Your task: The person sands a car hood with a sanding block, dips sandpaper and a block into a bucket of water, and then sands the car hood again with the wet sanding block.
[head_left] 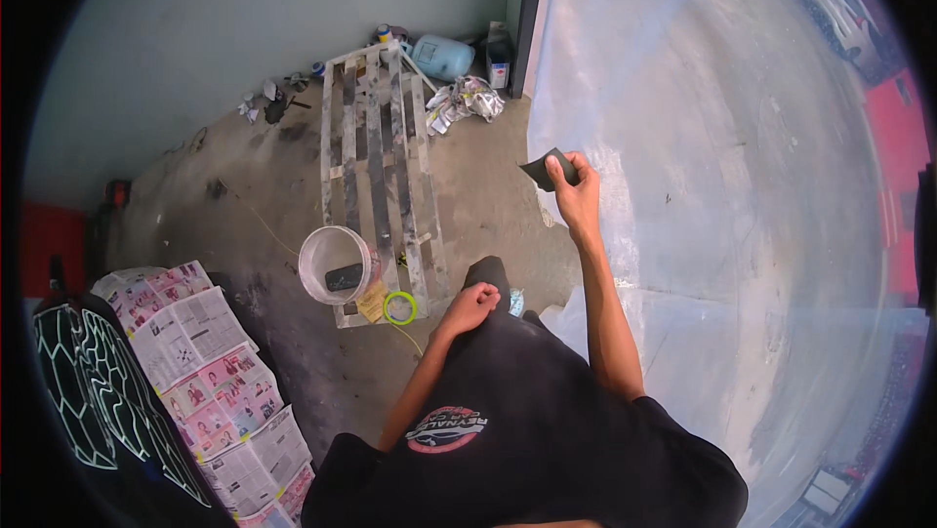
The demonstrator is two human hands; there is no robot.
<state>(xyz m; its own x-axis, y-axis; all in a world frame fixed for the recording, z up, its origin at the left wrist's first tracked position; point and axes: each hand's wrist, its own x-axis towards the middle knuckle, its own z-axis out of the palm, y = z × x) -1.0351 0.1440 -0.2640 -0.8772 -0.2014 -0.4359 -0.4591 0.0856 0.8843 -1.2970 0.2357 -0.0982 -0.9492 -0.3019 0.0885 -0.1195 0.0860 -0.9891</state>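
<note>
My right hand (574,191) pinches a small, curved dark-green sheet (539,169), like sandpaper, between thumb and fingers, at the edge of a large pale, scuffed surface (722,186) filling the right side. My left hand (472,307) is lower, loosely curled over my dark trouser leg (486,270); whether its fingers hold anything is hidden. Left of it a white bucket (317,253) with a dark block inside stands by a roll of neon yellow-green tape (400,295) and a yellowish piece of card or paper (371,304).
A worn slatted pallet (353,138) lies on the concrete floor (264,196), with a blue jug (441,57), crumpled paper (464,101) and several cans beyond, against a grey-green wall (273,11). A newspaper-covered object (205,362) and a black patterned piece (102,382) occupy the lower left.
</note>
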